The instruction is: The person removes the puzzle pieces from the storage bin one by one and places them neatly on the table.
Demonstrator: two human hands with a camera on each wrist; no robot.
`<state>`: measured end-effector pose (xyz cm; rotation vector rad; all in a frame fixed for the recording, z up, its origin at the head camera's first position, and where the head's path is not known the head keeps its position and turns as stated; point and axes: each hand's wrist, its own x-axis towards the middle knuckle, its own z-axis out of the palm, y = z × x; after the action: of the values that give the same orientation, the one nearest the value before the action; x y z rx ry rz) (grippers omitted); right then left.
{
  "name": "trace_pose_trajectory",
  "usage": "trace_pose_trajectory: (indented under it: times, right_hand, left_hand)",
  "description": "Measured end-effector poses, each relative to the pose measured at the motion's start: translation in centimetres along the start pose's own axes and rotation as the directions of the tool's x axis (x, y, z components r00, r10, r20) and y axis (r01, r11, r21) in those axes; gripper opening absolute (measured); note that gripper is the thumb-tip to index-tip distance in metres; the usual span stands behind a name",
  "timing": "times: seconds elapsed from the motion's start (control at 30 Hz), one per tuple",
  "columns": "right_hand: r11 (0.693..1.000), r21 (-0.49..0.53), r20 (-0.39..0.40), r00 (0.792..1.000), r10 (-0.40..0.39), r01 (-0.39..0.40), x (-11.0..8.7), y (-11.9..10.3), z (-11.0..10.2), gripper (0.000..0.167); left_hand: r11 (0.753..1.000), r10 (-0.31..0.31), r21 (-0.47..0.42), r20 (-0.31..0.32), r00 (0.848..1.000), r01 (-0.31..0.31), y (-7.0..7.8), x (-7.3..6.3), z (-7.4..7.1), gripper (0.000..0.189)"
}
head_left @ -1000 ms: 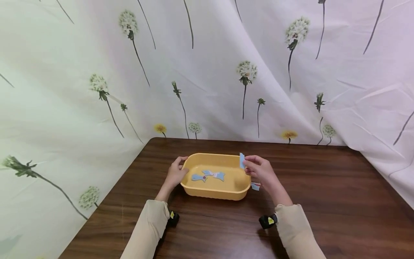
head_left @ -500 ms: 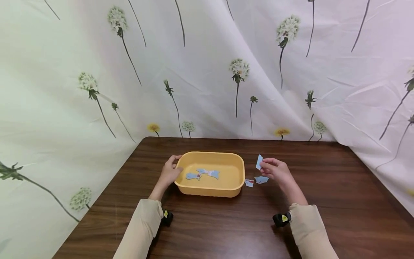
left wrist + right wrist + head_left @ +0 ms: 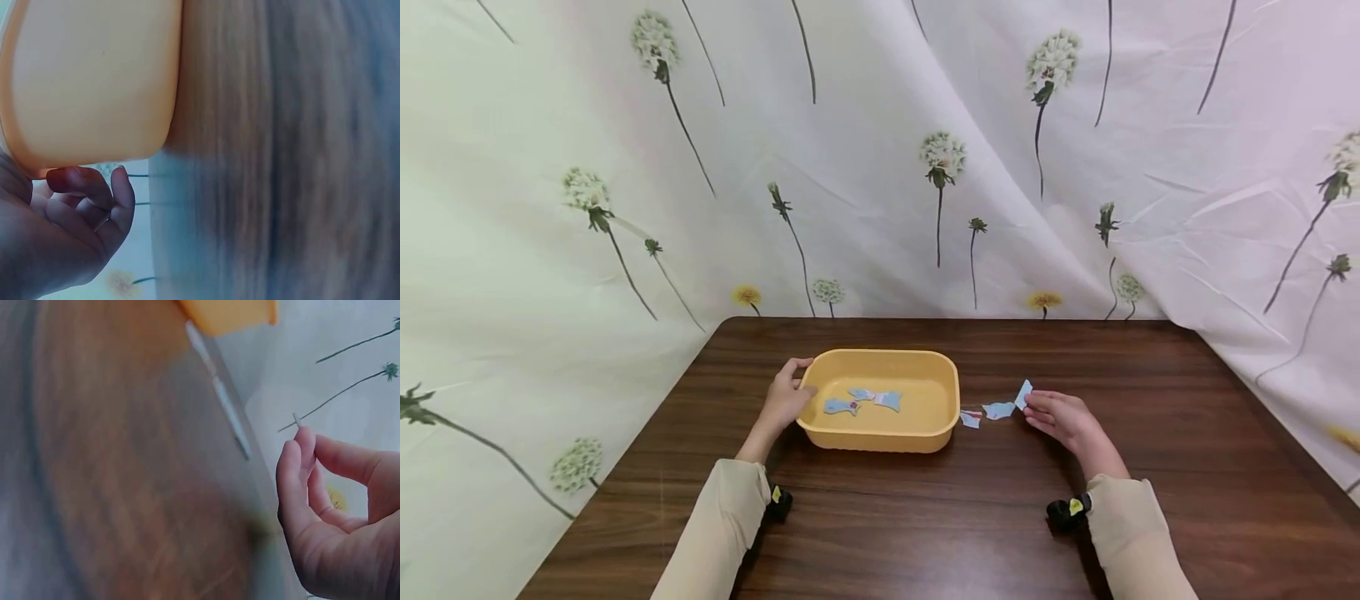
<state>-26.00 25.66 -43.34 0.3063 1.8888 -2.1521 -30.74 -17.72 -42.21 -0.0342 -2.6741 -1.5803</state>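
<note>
My left hand (image 3: 782, 402) holds the left end of a yellow plastic tray (image 3: 872, 442), with the thumb over the rim and the fingers outside. Inside the tray lie flat light-blue puzzle pieces (image 3: 887, 401) with bits of printed picture. To the right of the tray my right hand (image 3: 1066, 419) pinches another light-blue puzzle piece (image 3: 1024, 393) between thumb and fingertips, tilted up. In the right wrist view this piece (image 3: 297, 419) appears as a thin edge. Between tray and right hand, a puzzle piece with a red stripe (image 3: 970, 419) and a plain blue one (image 3: 998, 410) lie on the table.
The dark wooden table (image 3: 880, 517) runs back to a white curtain (image 3: 850, 167) printed with dandelions. A black wrist camera (image 3: 778, 505) sits below the left sleeve, another wrist camera (image 3: 1063, 515) below the right sleeve.
My right hand has moved from the tray's right rim out to the right and down towards the table, still pinching the piece. Two pieces on the table have come into view. The left hand stays on the tray.
</note>
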Motion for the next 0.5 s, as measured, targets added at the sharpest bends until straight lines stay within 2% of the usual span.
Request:
trace_pose_trajectory:
  times: [0.37, 0.5]
  right_hand:
    - [0.999, -0.045, -0.038, 0.999, 0.026, -0.027, -0.16, 0.46, -0.52, 0.049]
    - [0.998, -0.028, -0.056, 0.997, 0.051, -0.053, -0.26, 0.4, -0.45, 0.051]
  left_hand:
    - [1.0, -0.002, -0.013, 0.013, 1.0, 0.002, 0.03, 0.13, -0.1, 0.049]
    - [1.0, -0.005, -0.007, 0.012, 1.0, 0.005, -0.05, 0.23, -0.13, 0.049]
